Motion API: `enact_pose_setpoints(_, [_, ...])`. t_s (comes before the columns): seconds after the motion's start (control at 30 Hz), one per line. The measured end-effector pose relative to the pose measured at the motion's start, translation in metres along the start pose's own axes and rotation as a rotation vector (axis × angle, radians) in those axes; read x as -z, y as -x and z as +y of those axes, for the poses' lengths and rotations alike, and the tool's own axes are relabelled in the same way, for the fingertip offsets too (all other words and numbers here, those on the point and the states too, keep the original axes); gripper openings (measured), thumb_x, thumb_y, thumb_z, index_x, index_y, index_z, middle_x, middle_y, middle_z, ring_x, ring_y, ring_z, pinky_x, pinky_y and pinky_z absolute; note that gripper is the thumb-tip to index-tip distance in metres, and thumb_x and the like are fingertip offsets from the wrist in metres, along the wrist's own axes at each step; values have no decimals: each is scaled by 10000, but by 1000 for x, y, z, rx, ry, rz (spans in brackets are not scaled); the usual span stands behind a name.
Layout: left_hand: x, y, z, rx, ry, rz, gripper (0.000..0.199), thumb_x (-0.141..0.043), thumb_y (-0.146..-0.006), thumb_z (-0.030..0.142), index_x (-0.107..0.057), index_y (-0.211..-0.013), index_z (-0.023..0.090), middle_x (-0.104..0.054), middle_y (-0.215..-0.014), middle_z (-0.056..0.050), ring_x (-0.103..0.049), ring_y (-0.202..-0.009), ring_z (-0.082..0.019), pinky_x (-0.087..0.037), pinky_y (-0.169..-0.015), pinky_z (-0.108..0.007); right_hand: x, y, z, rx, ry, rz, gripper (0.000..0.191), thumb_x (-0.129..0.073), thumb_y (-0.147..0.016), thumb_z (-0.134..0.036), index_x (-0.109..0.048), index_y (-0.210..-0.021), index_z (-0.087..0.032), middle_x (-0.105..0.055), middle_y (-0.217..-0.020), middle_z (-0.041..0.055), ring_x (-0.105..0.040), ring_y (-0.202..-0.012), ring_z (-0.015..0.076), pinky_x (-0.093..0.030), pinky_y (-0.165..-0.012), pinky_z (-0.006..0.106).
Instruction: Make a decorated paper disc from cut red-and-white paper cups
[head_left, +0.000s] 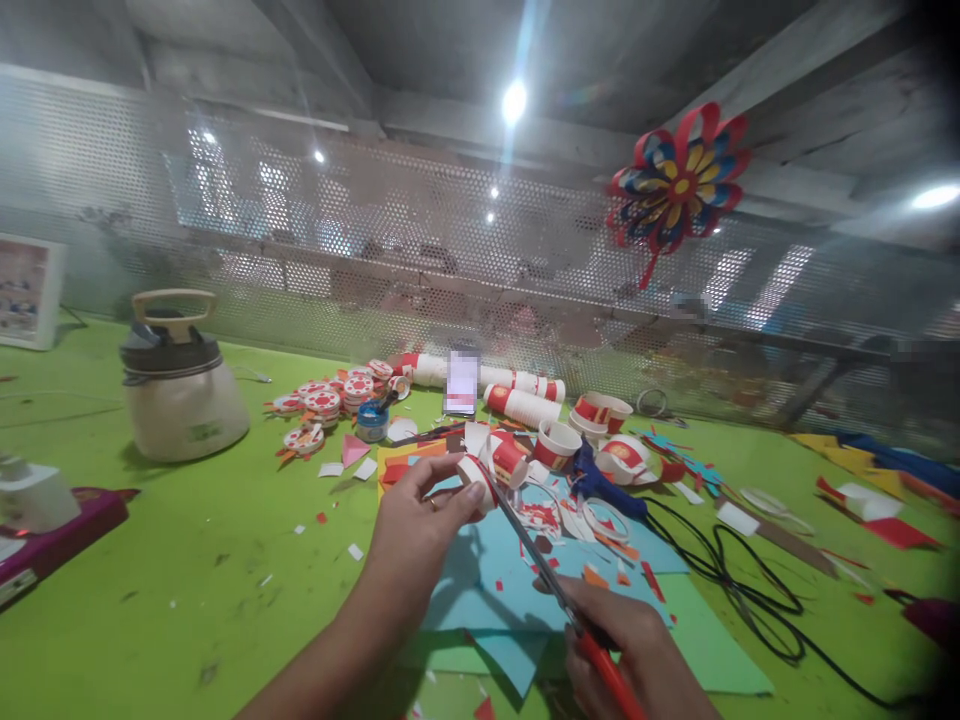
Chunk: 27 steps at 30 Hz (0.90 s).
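My left hand [424,515] pinches a red and white paper cup [478,483] by its edge, between thumb and fingers. A ring shows on one finger. In my right hand [626,635] is a pair of scissors [541,568] with red handles, its blades pointing up and left to the cup. The blade tips meet the cup's side; whether they are cutting through it I cannot tell. Beneath both hands lie blue paper sheets [465,595], scattered with red and white scraps. Just beyond, more cut cups [557,445] stand close together.
A blue glue gun [600,480] trails a black cable [750,590] on the right. A phone [461,385] stands against stacked cups [523,403]. At left are a large jug [184,390], paper-disc crafts [322,400] and a purple power strip [67,540]. A paper flower [681,187] hangs above.
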<state>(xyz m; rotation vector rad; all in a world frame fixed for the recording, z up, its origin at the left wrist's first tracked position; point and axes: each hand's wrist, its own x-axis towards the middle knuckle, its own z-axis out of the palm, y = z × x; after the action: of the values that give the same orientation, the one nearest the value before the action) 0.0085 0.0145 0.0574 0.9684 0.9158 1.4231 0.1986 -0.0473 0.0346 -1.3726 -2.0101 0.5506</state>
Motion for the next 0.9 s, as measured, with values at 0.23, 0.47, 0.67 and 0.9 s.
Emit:
enact_pose_setpoints(0.23, [0,1,1,10,-8,20,400,-785,-644,293,-644,-980,128,-724,-919,-97,-675,-743,-192,-535,-726,-333,-1,-1,-1,12,-48,-26,190,-485,-746,-189,-668,-792,-166,-552,-622,-12,-522,-609,137,-419,-562,194])
enact_pose_setpoints(0.47, [0,0,3,9,52,-18,418,-771,-666,327,-632,-1006,127,-687,-983,-106,-655,-794,-197,-530,-768,-358,0,-2,6,40,12,-28,232,-480,-749,-204,-693,-832,-163,-635,-686,14,-545,-600,139,-421,-564,203])
enact_pose_setpoints(0.67, [2,0,4,12,50,2,428,-770,-674,329,-613,-1017,126,-664,-903,-78,-645,-778,-182,-530,-764,-341,2,-1,6,77,21,-9,268,-476,-800,-281,-691,-916,-170,-665,-760,43,-582,-674,164,-451,-624,224])
enact_pose_setpoints(0.9, [2,-1,5,-14,-23,61,448,-803,-617,338,-639,-988,147,-687,-980,-84,-671,-713,-179,-524,-664,-293,1,1,4,-70,-60,-66,202,-509,-807,-237,-678,-904,-183,-586,-668,-2,-509,-523,117,-408,-482,187])
